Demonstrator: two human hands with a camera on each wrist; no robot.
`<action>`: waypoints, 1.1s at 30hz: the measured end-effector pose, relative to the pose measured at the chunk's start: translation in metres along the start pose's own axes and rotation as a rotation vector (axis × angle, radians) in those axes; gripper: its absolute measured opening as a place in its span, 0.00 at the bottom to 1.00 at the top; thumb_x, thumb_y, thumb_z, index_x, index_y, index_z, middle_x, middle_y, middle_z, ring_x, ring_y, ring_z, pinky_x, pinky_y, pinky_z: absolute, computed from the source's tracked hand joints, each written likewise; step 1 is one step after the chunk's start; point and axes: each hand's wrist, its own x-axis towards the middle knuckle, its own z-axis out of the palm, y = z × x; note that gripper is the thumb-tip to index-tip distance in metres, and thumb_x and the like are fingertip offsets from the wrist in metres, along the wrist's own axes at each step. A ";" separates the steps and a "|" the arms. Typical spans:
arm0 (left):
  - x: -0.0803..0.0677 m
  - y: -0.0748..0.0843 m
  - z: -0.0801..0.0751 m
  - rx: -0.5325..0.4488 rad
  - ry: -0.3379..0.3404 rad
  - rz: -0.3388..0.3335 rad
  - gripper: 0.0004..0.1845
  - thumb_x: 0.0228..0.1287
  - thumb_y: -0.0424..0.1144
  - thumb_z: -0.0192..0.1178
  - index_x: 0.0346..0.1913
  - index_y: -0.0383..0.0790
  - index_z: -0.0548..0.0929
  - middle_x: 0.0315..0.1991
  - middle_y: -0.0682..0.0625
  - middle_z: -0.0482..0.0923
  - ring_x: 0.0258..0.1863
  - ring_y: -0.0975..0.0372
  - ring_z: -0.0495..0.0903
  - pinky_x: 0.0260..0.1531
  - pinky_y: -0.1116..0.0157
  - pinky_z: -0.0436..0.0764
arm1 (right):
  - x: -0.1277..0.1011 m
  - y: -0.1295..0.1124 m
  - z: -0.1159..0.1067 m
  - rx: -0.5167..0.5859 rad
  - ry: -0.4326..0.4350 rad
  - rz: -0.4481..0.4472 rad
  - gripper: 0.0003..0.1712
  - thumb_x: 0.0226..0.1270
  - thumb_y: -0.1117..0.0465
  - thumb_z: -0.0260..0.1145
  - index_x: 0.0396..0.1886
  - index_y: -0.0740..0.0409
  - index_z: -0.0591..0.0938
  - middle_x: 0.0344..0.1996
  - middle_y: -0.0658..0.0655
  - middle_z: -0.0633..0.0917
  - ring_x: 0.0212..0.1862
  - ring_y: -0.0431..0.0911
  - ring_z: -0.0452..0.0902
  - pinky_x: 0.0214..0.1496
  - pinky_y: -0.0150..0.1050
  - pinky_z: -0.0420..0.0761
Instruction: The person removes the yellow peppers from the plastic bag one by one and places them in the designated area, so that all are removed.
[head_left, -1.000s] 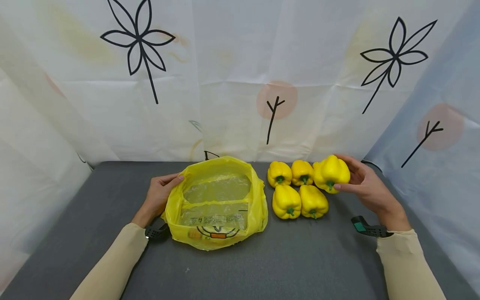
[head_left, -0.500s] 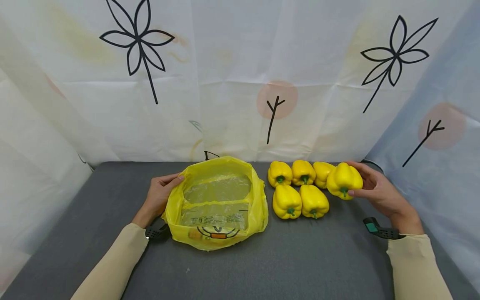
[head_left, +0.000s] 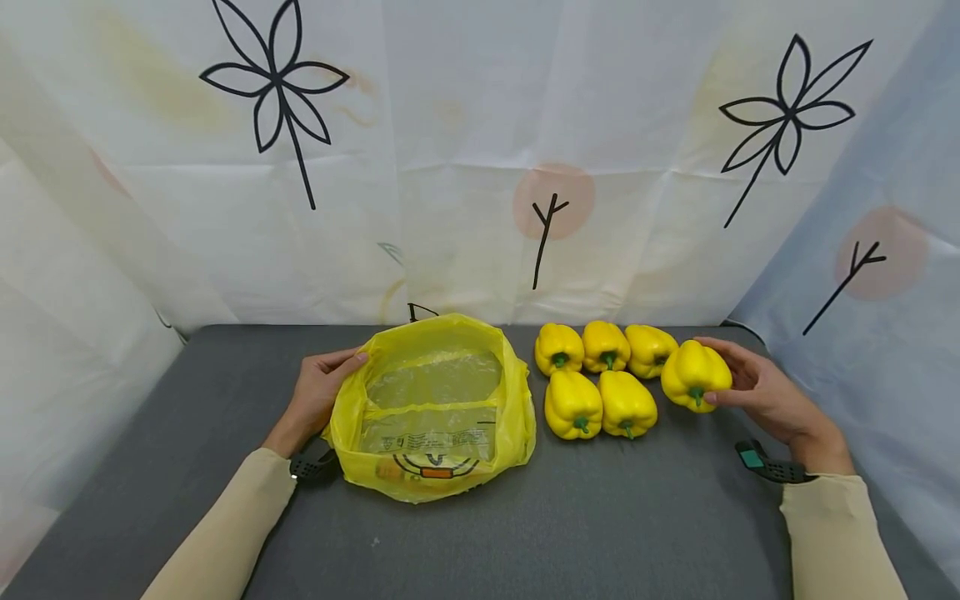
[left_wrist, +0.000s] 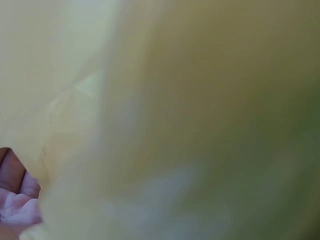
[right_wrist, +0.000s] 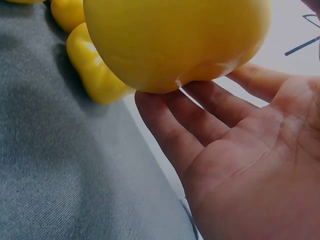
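Observation:
A yellow plastic bag stands on the table with its mouth wide and facing up. At its left rim my left hand pinches the plastic, thumb on the inner side and fingers behind. In the left wrist view the blurred bag covers nearly everything, with part of the hand at the lower left. My right hand grips a yellow bell pepper from its right side, green stem towards me. The right wrist view has this pepper at the fingertips, low over the table.
Several more yellow bell peppers lie right of the bag in two rows: a back row ending in a pepper beside the held one, and a front row ending in another pepper. Patterned white cloth hangs behind the grey table.
My right hand has moved right and towards me with the bell pepper, uncovering the rightmost pepper of the back row. The left hand and the bag have stayed in place.

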 end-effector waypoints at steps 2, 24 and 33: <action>0.000 0.001 0.000 0.002 0.002 -0.004 0.28 0.74 0.40 0.63 0.65 0.20 0.74 0.46 0.51 0.88 0.39 0.58 0.89 0.39 0.64 0.88 | 0.000 0.001 -0.001 -0.002 -0.002 0.006 0.42 0.67 0.81 0.61 0.78 0.61 0.61 0.63 0.44 0.74 0.57 0.35 0.77 0.53 0.27 0.82; -0.001 0.001 0.001 -0.014 -0.012 0.002 0.27 0.74 0.40 0.62 0.65 0.20 0.74 0.46 0.49 0.88 0.39 0.56 0.89 0.39 0.62 0.89 | -0.008 0.010 -0.007 -0.029 -0.123 0.000 0.44 0.66 0.83 0.60 0.79 0.63 0.57 0.65 0.44 0.73 0.57 0.36 0.76 0.52 0.30 0.83; -0.001 0.001 -0.001 -0.001 -0.009 -0.001 0.27 0.74 0.40 0.62 0.65 0.20 0.74 0.46 0.49 0.88 0.38 0.56 0.89 0.38 0.63 0.89 | -0.012 0.021 -0.001 -0.038 -0.143 0.045 0.44 0.67 0.80 0.60 0.80 0.64 0.55 0.66 0.42 0.72 0.58 0.37 0.76 0.52 0.34 0.85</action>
